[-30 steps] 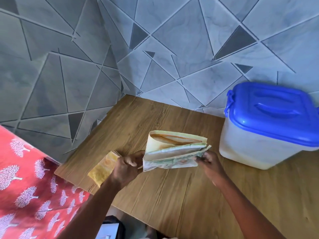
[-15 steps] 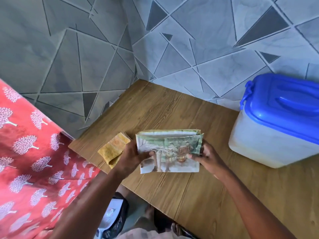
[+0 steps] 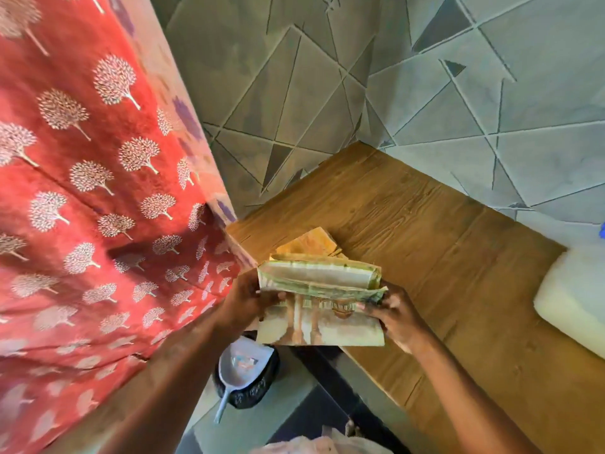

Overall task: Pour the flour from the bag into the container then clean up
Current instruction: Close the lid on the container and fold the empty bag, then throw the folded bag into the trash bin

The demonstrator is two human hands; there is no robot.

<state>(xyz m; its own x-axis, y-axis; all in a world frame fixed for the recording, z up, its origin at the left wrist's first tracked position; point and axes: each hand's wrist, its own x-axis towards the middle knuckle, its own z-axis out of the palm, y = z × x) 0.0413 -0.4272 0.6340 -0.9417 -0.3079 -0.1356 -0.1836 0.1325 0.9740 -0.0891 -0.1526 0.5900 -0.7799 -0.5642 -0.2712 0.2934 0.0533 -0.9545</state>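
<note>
The folded, flattened paper flour bag [image 3: 322,319], pale with green and brown print, is held off the near-left corner of the wooden table [image 3: 442,257]. My left hand [image 3: 248,299] grips its left edge and my right hand [image 3: 396,316] pinches its right edge. The white container [image 3: 573,299] shows only as a pale corner at the right edge, with a sliver of its blue lid [image 3: 601,231] above.
A folded yellow cloth [image 3: 307,242] lies on the table just behind the bag. Red fabric with a white tree print [image 3: 98,191] fills the left. On the floor below stands a dark bin [image 3: 248,385] holding a white dustpan [image 3: 242,365]. Grey tiled walls stand behind.
The view swung left and down, pushing the container to the right edge and revealing the bin. Both hands carried the folded bag off the table's corner toward the bin's side.
</note>
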